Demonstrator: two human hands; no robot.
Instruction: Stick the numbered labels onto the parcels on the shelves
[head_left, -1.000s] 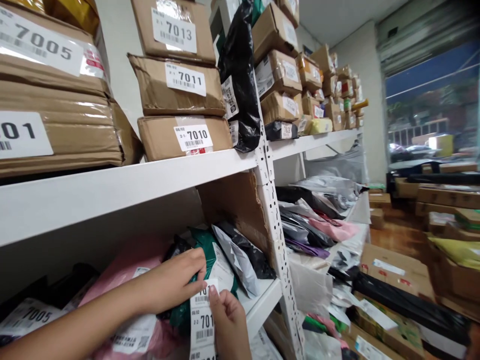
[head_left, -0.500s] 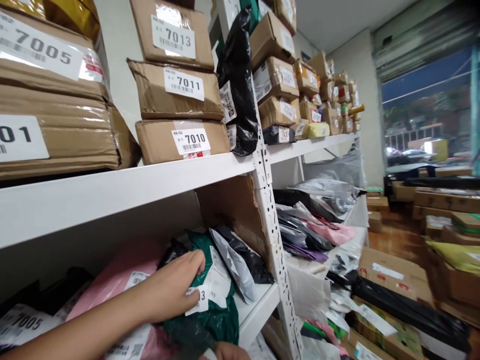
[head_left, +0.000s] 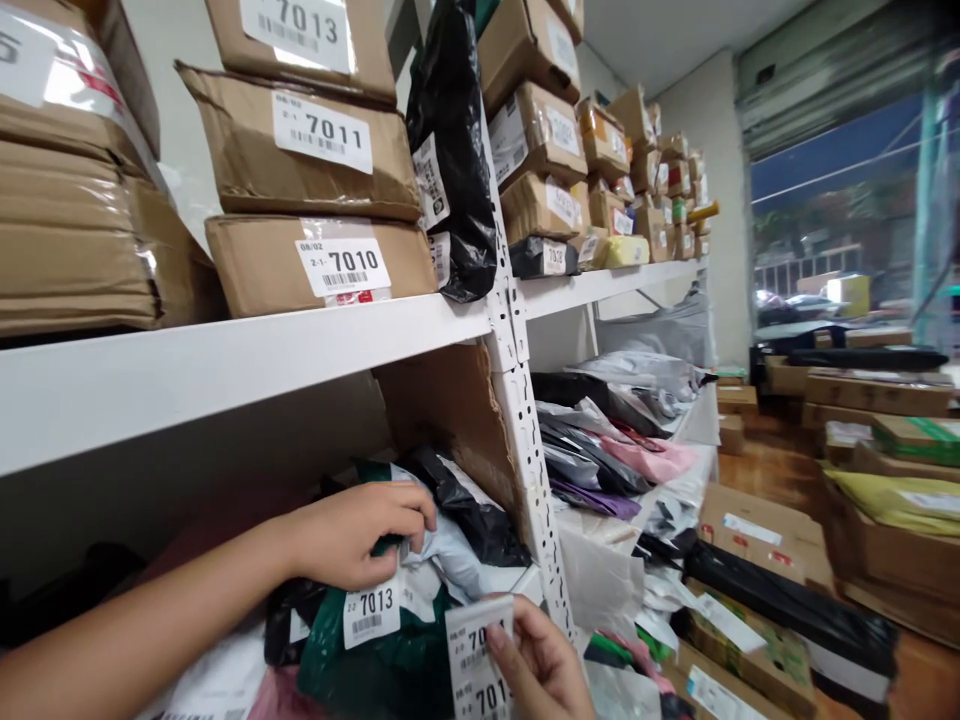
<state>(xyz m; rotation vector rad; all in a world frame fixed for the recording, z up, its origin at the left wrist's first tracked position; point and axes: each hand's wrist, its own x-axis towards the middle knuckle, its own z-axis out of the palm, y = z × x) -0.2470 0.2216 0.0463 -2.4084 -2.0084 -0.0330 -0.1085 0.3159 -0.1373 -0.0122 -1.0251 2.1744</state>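
Note:
My left hand (head_left: 358, 535) reaches into the lower shelf with its fingers curled over the top of the dark green mailer bag (head_left: 375, 660), which carries a white sticker numbered 7013 (head_left: 370, 610). Grey and black mailers (head_left: 465, 530) lean right behind it. My right hand (head_left: 541, 668) sits at the bottom edge and pinches a strip of white barcode labels (head_left: 477, 660) between thumb and fingers, just right of the green bag.
A white shelf board (head_left: 225, 370) above holds brown boxes labelled 7010 (head_left: 322, 265), 7011 (head_left: 300, 145) and 7013. A perforated white upright (head_left: 525, 440) divides the bays. More mailers fill the right bay (head_left: 615, 440). Boxes and parcels cover the floor (head_left: 787, 560) on the right.
The 7013 sticker now lies flat on the green bag. My left hand shifted right onto the bag's top. My right hand rose back into view with the label strip. The view turned slightly left.

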